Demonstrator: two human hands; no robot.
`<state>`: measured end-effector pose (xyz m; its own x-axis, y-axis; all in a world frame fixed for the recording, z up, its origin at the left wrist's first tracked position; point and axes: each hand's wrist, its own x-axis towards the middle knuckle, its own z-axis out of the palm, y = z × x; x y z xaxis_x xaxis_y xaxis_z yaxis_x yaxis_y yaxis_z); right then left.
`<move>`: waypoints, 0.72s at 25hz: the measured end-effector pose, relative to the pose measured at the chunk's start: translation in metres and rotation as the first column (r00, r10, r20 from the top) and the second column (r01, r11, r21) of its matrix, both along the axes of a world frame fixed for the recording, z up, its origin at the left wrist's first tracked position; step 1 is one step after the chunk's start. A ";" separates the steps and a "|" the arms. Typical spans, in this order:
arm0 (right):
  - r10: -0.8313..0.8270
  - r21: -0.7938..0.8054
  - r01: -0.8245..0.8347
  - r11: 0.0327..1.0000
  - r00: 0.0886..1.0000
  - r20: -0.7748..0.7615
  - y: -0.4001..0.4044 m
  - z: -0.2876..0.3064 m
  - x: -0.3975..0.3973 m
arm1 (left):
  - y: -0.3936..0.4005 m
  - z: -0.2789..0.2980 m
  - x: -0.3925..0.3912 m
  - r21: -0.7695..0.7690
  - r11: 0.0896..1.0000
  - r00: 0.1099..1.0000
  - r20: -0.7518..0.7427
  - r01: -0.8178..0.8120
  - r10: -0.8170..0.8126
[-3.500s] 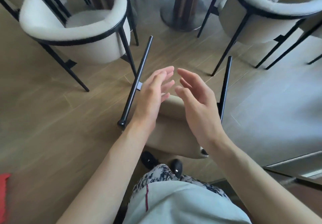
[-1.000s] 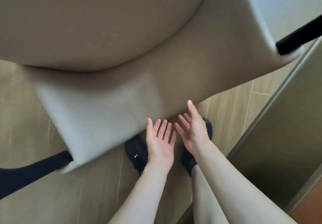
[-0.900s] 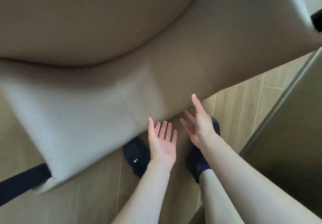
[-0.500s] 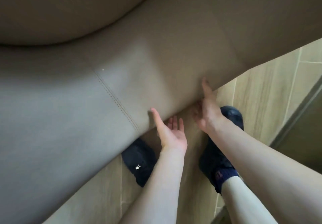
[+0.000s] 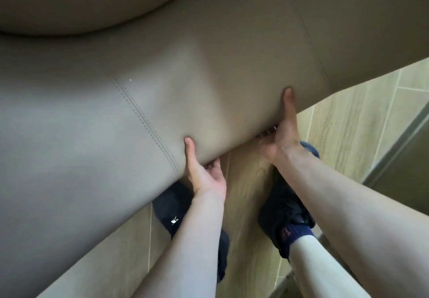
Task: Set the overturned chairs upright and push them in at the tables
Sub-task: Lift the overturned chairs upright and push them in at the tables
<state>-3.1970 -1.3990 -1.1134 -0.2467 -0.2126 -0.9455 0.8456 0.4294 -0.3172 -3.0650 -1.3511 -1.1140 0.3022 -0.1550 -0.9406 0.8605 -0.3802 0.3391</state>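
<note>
Taupe-beige chair [image 5: 162, 77], smooth, with a double row of darker stitching and one tiny white speck. Pale wood-grain floor [image 5: 348, 123], light oak with thin grey seams. Dark navy shoes [image 5: 283, 202], small white mark on the left; navy sock with reddish lettering.

Quantity in view: one chair [image 5: 162, 88], beige upholstered, filling most of the frame, with two double-stitched seams visible on its cover. Two bare hands are present, one left hand [image 5: 204, 174] and one right hand [image 5: 282, 135], each showing one thumb pressed on the upholstery. Two dark shoes, left shoe [image 5: 171, 209] and right shoe [image 5: 285, 207], stand on one wood-pattern floor [image 5: 348, 121]
</note>
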 end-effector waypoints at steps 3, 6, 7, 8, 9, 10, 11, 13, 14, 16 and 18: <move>0.008 0.008 -0.008 1.000 1.000 0.016 -0.004 0.030 0.001 | -0.007 0.036 0.007 -0.001 1.000 1.000 -0.027 -0.003 0.003; 0.080 0.025 -0.080 0.996 0.997 0.001 -0.014 0.092 0.006 | -0.018 0.100 0.016 -0.003 1.000 0.999 -0.040 -0.009 0.008; 0.120 0.024 -0.120 0.992 0.993 -0.008 -0.019 0.116 0.008 | -0.025 0.125 0.019 0.020 1.000 0.999 -0.048 -0.008 0.009; 0.174 0.031 -0.174 0.984 0.984 -0.021 -0.023 0.141 0.011 | -0.030 0.150 0.023 0.044 0.999 0.999 -0.046 0.000 0.002; 0.228 0.058 -0.226 0.972 0.973 -0.027 -0.025 0.163 0.014 | -0.033 0.170 0.027 0.067 0.998 0.999 -0.037 0.010 -0.007; 0.279 0.089 -0.275 0.957 0.960 -0.035 -0.030 0.185 0.017 | -0.039 0.191 0.032 0.081 0.996 0.999 -0.037 0.023 -0.020; 0.324 0.108 -0.318 0.942 0.945 -0.040 -0.038 0.210 0.019 | -0.048 0.214 0.039 0.087 0.995 0.998 -0.041 0.047 -0.044; 0.374 0.146 -0.364 0.920 0.927 -0.041 -0.055 0.254 0.024 | -0.066 0.257 0.053 0.110 0.988 0.994 -0.036 0.109 -0.106; 0.385 0.157 -0.374 0.914 0.922 -0.042 -0.065 0.274 0.027 | -0.076 0.277 0.060 0.127 0.984 0.992 -0.032 0.126 -0.123; 0.408 0.150 -0.401 0.904 0.912 -0.024 -0.083 0.310 0.038 | -0.094 0.315 0.075 0.129 0.979 0.988 -0.021 0.155 -0.153; 0.433 0.151 -0.424 0.893 0.901 -0.027 -0.100 0.339 0.052 | -0.109 0.346 0.089 0.137 0.976 0.984 0.021 0.171 -0.176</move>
<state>-3.1452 -1.4990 -0.7749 -0.2162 -0.1790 -0.9598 0.5514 0.7889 -0.2713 -2.9761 -1.4601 -0.7677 0.3131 -0.0808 -0.9463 0.7667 -0.5666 0.3020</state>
